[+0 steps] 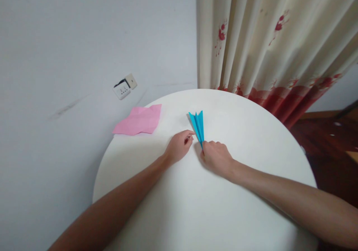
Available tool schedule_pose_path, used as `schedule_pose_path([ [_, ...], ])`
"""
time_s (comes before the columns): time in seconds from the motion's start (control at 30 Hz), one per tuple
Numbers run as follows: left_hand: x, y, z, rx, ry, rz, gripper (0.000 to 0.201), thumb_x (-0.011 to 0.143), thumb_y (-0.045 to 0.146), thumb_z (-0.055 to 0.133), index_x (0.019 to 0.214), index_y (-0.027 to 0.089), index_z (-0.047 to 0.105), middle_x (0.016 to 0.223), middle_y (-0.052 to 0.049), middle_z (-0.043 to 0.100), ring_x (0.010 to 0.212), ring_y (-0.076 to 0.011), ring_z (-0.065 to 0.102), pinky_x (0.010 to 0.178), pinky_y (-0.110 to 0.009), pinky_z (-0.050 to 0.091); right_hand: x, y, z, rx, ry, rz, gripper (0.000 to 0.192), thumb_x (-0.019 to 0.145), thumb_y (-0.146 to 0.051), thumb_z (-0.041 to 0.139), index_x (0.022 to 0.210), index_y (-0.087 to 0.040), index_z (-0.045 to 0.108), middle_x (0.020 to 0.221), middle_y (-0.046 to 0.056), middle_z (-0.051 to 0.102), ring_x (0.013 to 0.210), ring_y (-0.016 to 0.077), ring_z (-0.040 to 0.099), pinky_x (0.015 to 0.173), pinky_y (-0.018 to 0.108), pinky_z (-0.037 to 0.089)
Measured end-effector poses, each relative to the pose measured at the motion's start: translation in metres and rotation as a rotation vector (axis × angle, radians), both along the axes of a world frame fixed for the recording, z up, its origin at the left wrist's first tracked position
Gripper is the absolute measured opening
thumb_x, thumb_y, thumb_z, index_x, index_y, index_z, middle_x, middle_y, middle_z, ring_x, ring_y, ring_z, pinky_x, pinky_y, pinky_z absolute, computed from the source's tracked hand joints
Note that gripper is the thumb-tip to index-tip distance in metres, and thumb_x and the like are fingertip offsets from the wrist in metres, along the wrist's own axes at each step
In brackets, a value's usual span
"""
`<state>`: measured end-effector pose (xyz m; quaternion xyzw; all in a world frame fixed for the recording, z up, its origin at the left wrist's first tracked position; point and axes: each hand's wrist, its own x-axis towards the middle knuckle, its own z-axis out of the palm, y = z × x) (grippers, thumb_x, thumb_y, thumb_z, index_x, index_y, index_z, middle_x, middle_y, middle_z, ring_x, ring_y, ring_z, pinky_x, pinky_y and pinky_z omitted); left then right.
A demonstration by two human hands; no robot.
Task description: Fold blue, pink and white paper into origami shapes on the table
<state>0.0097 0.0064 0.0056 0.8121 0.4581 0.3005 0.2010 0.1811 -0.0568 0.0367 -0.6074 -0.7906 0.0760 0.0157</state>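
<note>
Round white tabletop [201,206], pushed up against a pale wall. Blue paper plane [198,126] lying flat around the middle of it, a bit toward the far side, pointed nose aimed near, split tail aimed far.

Right hand [216,157] just near of the plane, grip closed on the nose end, thumb and fingers pinching the tip so the point disappears into the hand. Left hand [179,144] right beside it on the left, fingers curled in loosely, fingertips [190,133] touching the plane's left edge about halfway along. Can't tell if that one is actually pinching the paper or just resting against it. Both forearms coming in from the near edge, bare.

Pink paper [139,120] off to the far left, creased, unfolded, hanging slightly over the tabletop rim, well apart from both hands.

Behind all that: white wall socket [125,86] low on the wall at the far left, cream curtain [268,38] with red flower print and a red hem hanging at the far right, dark wooden floor [330,139] showing past the right side.
</note>
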Motion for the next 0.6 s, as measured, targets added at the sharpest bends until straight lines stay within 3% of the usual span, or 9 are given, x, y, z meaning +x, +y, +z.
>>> schedule_pose_path([
  [0.3,-0.002,0.000,-0.003,-0.008,0.006,0.014,0.023,0.092,0.021,0.049,0.107,0.019,0.066,0.096,-0.004,0.074,0.076,-0.0154,0.066,0.074,-0.026,0.050,0.012,0.023,-0.001,-0.015,0.039,-0.125,0.026,0.096,-0.025,0.046,0.104,-0.014,0.068,0.101,0.019,0.074,0.094,0.0301,0.071,0.077,0.034,0.049],
  [0.6,-0.006,0.002,-0.006,0.000,0.015,0.002,0.023,0.092,0.023,0.050,0.107,0.019,0.067,0.090,-0.003,0.073,0.076,-0.0158,0.066,0.073,-0.026,0.048,0.045,0.058,-0.009,0.020,0.075,-0.310,0.032,0.094,-0.034,0.051,0.109,-0.012,0.069,0.109,0.022,0.072,0.102,0.0316,0.069,0.083,0.036,0.050],
])
